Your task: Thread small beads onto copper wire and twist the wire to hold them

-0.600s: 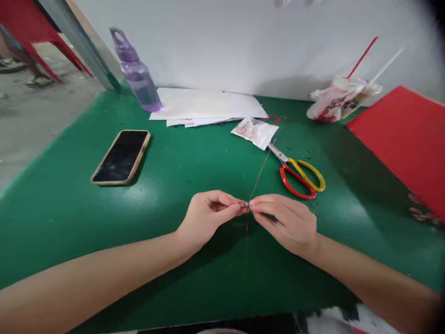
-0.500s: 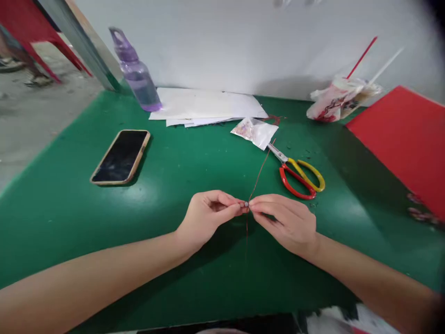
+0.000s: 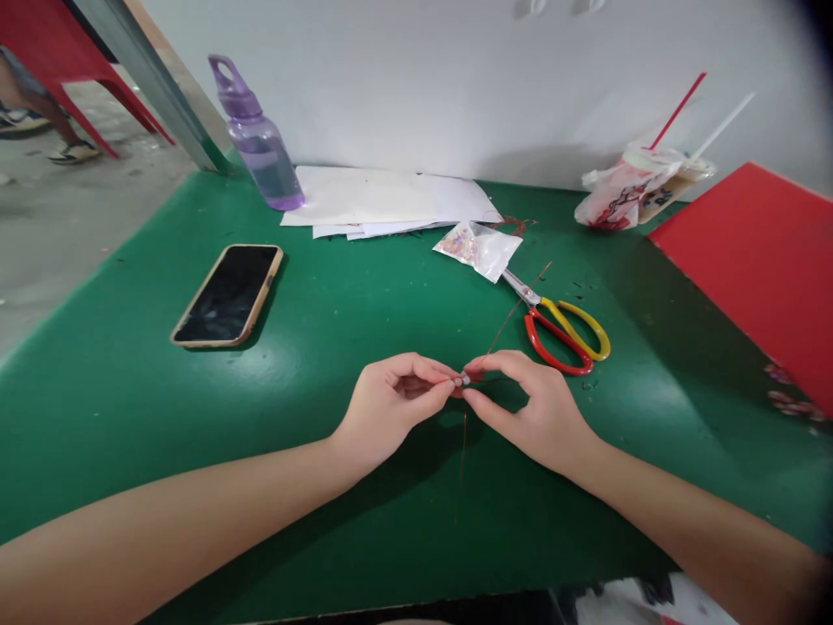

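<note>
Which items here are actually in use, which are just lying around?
In use: left hand and right hand pinch a small bead on a red thread.

Lying about: scissors, bead packet, phone, bottle, papers, bagged drink.

Glossy green table [image 3: 130, 382], metal-bladed plastic-handled scissors [image 3: 560, 325], translucent plastic bottle [image 3: 260, 148].

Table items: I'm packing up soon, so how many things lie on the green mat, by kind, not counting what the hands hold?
Phone: 1
Bottle: 1
Paper stack: 1
Scissors: 1
Small plastic bag: 1
Bagged cup with straws: 1
Red board: 1
Total: 7
</note>
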{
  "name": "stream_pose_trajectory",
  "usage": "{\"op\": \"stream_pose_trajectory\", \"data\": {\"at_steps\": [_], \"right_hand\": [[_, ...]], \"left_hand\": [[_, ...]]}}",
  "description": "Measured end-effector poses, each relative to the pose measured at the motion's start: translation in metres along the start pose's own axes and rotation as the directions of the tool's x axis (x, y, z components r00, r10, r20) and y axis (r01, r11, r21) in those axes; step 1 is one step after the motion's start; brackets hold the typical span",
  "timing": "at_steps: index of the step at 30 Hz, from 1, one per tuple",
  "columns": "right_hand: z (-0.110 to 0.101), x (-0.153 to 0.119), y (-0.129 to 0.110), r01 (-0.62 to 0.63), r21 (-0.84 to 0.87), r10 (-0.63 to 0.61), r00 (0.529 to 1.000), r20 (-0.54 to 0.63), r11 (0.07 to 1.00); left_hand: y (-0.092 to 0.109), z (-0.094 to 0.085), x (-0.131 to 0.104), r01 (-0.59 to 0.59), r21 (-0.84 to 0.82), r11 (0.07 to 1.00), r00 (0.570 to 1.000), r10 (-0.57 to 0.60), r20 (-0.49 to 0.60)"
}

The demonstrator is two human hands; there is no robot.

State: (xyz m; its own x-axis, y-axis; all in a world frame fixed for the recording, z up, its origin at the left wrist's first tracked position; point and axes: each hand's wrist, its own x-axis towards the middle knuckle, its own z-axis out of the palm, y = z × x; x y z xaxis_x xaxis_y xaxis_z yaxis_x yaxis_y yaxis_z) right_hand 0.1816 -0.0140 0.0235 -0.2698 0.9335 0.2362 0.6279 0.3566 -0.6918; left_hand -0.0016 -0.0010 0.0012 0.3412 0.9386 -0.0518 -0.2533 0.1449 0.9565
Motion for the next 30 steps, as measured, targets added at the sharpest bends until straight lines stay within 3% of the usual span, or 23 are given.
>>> {"op": "stream_pose_trajectory", "data": {"at_steps": [4, 8, 10, 13, 16, 20, 23, 27, 30], "right_hand": [[-0.003, 0.001, -0.001, -0.082, 0.117, 0.069, 0.991, 0.116, 0.99], [-0.008, 0.005, -0.001, -0.144, 0.081, 0.129, 0.978, 0.167, 0.986], [-0.011, 0.006, -0.001, -0.083, -0.003, 0.083, 0.992, 0.093, 0.997], [-0.017, 0.008, 0.001, 0.036, -0.158, -0.054, 0.992, -0.111, 0.987], [-0.022, 0.012, 0.006, -0.002, -0.074, -0.009, 0.988, -0.155, 0.997], [-0.025, 0.017, 0.014, -0.202, 0.278, 0.166, 0.975, 0.149, 0.939], [-0.023, 0.018, 0.016, -0.283, 0.316, 0.18, 0.931, 0.319, 0.905], [-0.014, 0.014, 0.012, -0.395, 0.325, 0.228, 0.865, 0.448, 0.859], [-0.008, 0.011, 0.008, -0.464, 0.365, 0.266, 0.838, 0.477, 0.807]], "left_hand": [[0.0, -0.001, 0.001, 0.006, 0.007, 1.0, 1.0, -0.006, 0.009], [0.0, 0.0, 0.0, 0.037, 0.017, 0.999, 0.999, -0.037, 0.029], [0.001, 0.001, -0.001, 0.051, 0.002, 0.999, 0.998, -0.051, 0.036], [0.003, 0.002, 0.002, 0.087, -0.032, 0.996, 0.996, -0.086, 0.03], [0.006, -0.002, 0.009, 0.163, -0.043, 0.986, 0.986, -0.161, 0.038], [0.012, -0.01, 0.02, 0.336, -0.008, 0.942, 0.931, -0.332, 0.151], [0.016, -0.012, 0.023, 0.394, 0.048, 0.918, 0.893, -0.395, 0.214], [0.018, -0.01, 0.022, 0.399, 0.113, 0.91, 0.886, -0.415, 0.209], [0.017, -0.009, 0.021, 0.384, 0.115, 0.916, 0.893, -0.4, 0.205]]}}
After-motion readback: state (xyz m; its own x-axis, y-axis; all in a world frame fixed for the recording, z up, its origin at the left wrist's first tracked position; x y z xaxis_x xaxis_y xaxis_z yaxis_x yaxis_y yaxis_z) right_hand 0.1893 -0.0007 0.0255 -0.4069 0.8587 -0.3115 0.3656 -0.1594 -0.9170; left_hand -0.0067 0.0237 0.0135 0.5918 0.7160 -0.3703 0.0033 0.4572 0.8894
